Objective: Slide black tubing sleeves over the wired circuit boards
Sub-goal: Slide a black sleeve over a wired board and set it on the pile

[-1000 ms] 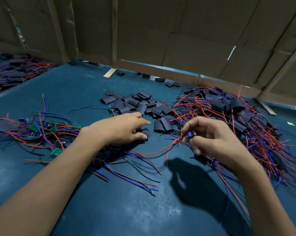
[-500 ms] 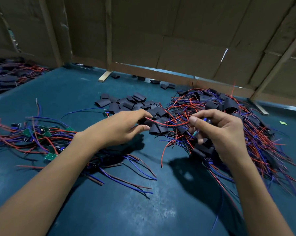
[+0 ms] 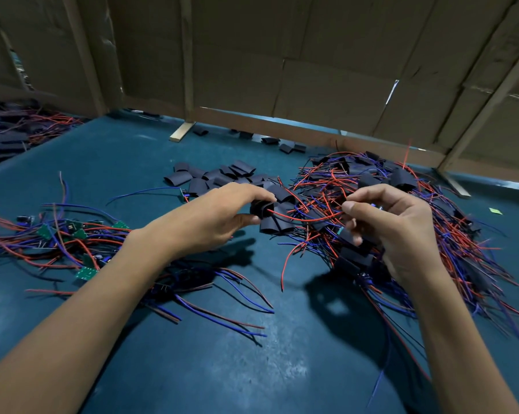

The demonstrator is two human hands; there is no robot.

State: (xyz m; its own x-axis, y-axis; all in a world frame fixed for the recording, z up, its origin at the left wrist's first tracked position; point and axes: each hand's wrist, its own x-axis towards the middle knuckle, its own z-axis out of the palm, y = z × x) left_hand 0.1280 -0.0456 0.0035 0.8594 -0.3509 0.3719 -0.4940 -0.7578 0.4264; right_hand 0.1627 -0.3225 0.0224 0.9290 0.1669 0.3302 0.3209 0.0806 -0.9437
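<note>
no readable text, labels, brands or numbers anywhere, boards too blurred

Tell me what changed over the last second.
The left hand picked a black sleeve off the table and raised it. The right hand lifted its wired board, feeding a red wire into the sleeve. The piles of boards and loose sleeves stayed put.

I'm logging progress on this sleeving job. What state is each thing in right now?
left hand: pinches a black sleeve, red wire entering it.
right hand: grips the wired board, mostly hidden, feeding that wire.
loose sleeves: empty, heaped behind the hands.
bare boards: unsleeved, piled at left.
right pile: wires and sleeves, tangled.
</note>
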